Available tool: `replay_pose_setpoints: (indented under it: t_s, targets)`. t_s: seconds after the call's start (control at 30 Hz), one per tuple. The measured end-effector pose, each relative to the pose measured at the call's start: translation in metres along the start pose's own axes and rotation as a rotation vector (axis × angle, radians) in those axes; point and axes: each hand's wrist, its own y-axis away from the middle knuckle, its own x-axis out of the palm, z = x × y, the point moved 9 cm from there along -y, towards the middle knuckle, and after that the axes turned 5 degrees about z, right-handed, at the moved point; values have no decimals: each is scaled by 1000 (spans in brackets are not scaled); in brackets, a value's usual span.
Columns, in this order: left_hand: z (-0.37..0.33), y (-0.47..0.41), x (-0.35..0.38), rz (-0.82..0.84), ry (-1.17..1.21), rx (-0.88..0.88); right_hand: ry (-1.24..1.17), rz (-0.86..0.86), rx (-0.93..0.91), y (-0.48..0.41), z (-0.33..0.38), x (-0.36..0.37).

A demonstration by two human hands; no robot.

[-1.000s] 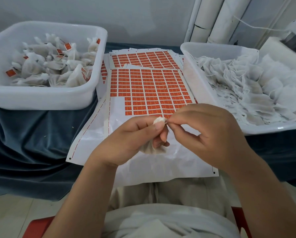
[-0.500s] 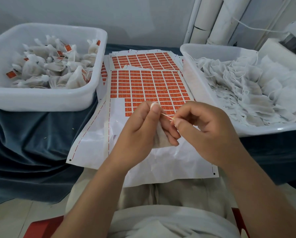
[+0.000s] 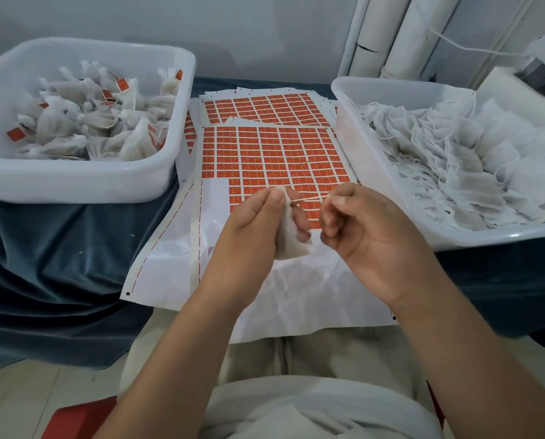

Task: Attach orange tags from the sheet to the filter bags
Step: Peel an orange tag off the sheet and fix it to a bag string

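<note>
Pinching the gathered neck of one filter bag (image 3: 293, 245) between thumb and fingers, your left hand (image 3: 249, 229) holds it above the near part of the tag sheet (image 3: 274, 160), with the pouch hanging below the fingers. Your right hand (image 3: 372, 239) pinches the end of the bag's drawstring (image 3: 309, 200) between thumb and forefinger. The string runs taut and nearly level between your two hands. Its end looks bare, so I judge you are drawing the string out and closing the neck, ahead of tagging.

The next move, as I read it, calls for peeling one orange tag (image 3: 242, 198) from the ragged near edge of the block, where rows are missing. You would then fold it round the string end. That needs one hand freed without letting the string go slack.

Further out, a second sheet (image 3: 258, 107) lies partly under the first, toward the wall. The left bin (image 3: 75, 188) holds bags that carry orange tags. The right bin (image 3: 486, 239) holds flat untagged bags with loose strings. Both stand on the blue cloth (image 3: 59, 248) draped over the table.

Each tag bears pale marks, too small to read. No brand or other writing is legible.
</note>
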Motion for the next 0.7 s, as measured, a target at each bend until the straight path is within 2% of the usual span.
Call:
replay_pose_setpoints:
  t_s: [0.1,0.2,0.33,0.4,0.57,0.7]
  targets:
    - [1,0,-2,-36,-41,-30,19,-17,5,0,-9,2]
    - [-13,1,-1,-7,-166,80,-20,15,-46,-2,-7,6]
    - [-17,3,6,237,-243,97,-30,98,-99,-1,0,12]
    - [-15,4,7,330,-237,76,56,70,-118,0,3,6]
    - [-15,1,-4,223,-152,66,230,58,-235,4,17,4]
    - [-11,-2,-11,162,-70,34,257,44,-232,4,15,4]
